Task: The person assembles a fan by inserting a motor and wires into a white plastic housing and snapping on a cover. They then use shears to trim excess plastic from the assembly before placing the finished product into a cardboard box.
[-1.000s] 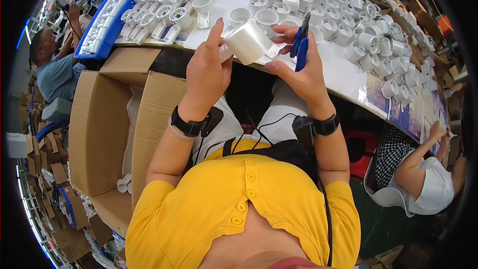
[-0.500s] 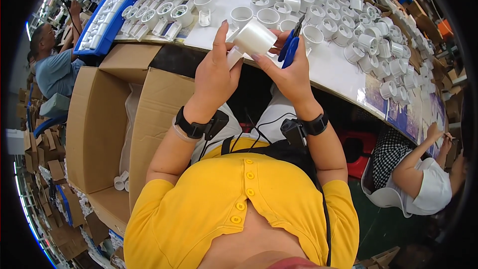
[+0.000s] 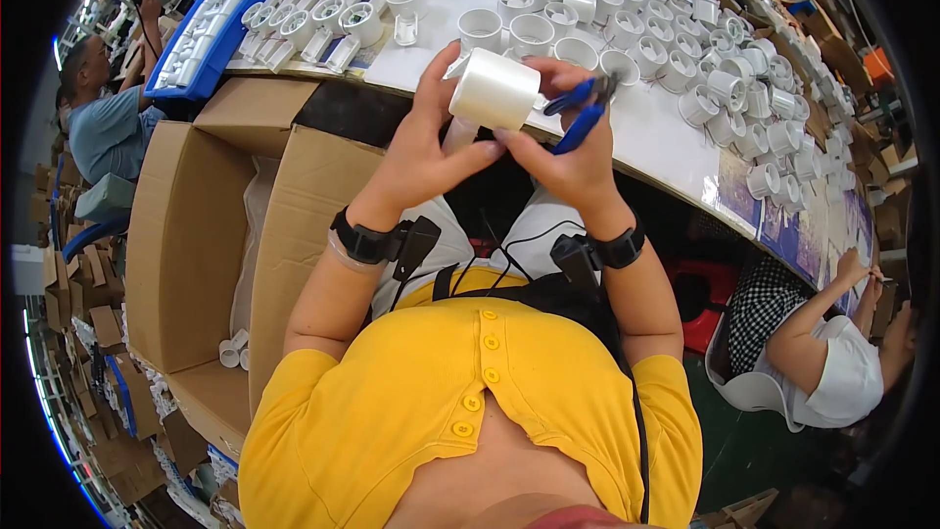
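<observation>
Between both hands, just off the table's near edge, is a smooth white cylindrical housing (image 3: 495, 88), lying with its side toward me. My left hand (image 3: 423, 152) grips its left end, fingers behind and thumb below. A small white strip-like part (image 3: 458, 135) hangs under the housing by the left palm; whether it is joined on cannot be seen. The thumb and fingers of my right hand (image 3: 573, 168) steady the right end. That same hand keeps a pair of blue-handled pliers (image 3: 582, 127) tucked in its grip, jaws pointing away to the upper right.
Many white round housings (image 3: 650, 51) stand across the table (image 3: 651, 137), some with small parts wired on. A blue tray (image 3: 211, 57) of white parts lies at far left. An open cardboard box (image 3: 186, 255) stands left of me. Co-workers sit at left (image 3: 108, 137) and right (image 3: 832, 362).
The housing has turned more level and my left thumb has come in under it. The pliers have tilted, with their jaws swinging to the right and lower.
</observation>
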`<state>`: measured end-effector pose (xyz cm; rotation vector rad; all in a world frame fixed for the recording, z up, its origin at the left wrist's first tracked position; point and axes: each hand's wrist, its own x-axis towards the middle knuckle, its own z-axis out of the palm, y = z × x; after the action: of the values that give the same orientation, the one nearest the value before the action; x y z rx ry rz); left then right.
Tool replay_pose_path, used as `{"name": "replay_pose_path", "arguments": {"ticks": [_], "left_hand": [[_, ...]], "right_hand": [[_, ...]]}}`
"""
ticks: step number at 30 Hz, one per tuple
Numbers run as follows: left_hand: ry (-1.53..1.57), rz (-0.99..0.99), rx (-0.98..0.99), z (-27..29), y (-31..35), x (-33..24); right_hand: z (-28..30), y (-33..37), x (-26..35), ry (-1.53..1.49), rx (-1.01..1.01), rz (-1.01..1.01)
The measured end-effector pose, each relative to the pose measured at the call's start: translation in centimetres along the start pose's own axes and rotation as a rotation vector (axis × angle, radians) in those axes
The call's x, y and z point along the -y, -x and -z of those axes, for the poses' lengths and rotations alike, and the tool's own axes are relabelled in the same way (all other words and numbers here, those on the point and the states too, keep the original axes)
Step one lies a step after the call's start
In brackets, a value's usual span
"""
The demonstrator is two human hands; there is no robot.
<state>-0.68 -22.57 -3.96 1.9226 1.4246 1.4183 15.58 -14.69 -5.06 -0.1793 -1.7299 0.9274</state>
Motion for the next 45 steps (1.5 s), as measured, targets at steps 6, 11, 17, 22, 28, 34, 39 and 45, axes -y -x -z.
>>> {"name": "replay_pose_path", "arguments": {"ticks": [6,11,17,22,28,34,39,45], "left_hand": [[0.888,0.504,0.006,0.7,-1.1,-0.3],[1.246,0.527,-0.102,1.3,-0.9,0.2],[1.377,0.458,-0.151,2.2,-0.8,1.1],[1.11,0.394,-0.377,0.7,-2.4,-0.3],[0.941,0.315,-0.442,-0.3,-2.9,-1.1],[0.98,0.289,-0.48,-1.5,-3.7,-1.0],[0.994,0.28,-0.517,-2.2,-4.0,-0.8],[0.954,0.276,-0.538,-2.5,-4.1,-0.9]], "right_hand": [[0.0,-1.0,0.1,-0.232,0.014,-0.568],[-0.6,-1.8,0.7,-0.232,0.051,-0.545],[1.1,-3.0,3.7,0.617,0.26,-0.074],[1.4,-4.6,6.0,1.131,0.432,0.059],[-0.3,-6.5,7.6,1.509,0.562,0.096],[-0.7,-9.4,9.4,1.572,1.047,0.028],[0.8,-10.4,10.0,1.355,1.108,0.015],[-0.2,-11.0,9.2,1.5,1.253,0.07]]}}
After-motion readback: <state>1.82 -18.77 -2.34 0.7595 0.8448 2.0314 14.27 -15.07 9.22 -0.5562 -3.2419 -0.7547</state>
